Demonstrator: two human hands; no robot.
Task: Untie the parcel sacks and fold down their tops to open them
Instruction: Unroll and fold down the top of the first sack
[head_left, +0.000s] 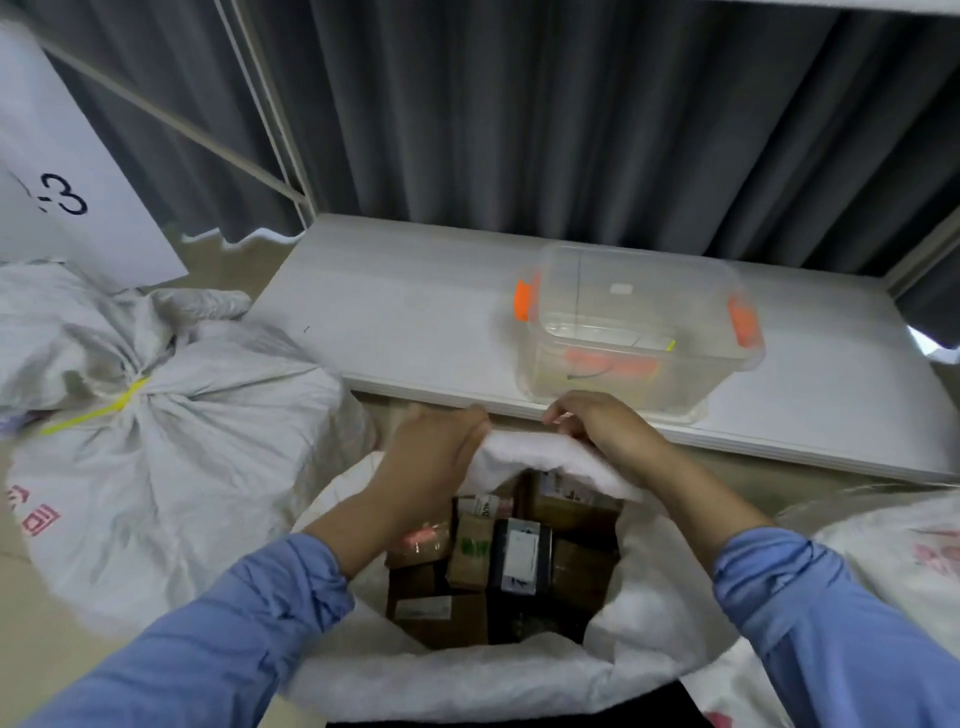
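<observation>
An open white woven sack (467, 680) stands right below me, its rim rolled outward, with several cardboard parcels (493, 561) showing inside. My left hand (436, 452) and my right hand (597, 426) both grip the far edge of its rim (535, 457), fingers curled over the fabric. To the left lies a second white sack (171, 467), its neck still bunched and bound with a yellow tie (119, 402). Part of a third white sack (904, 566) with red print shows at the right edge.
A low white shelf board (415, 312) runs just beyond the open sack, carrying a clear plastic box with orange latches (634, 327). Grey curtains (519, 104) hang behind. A white sign board (57, 182) leans at the far left.
</observation>
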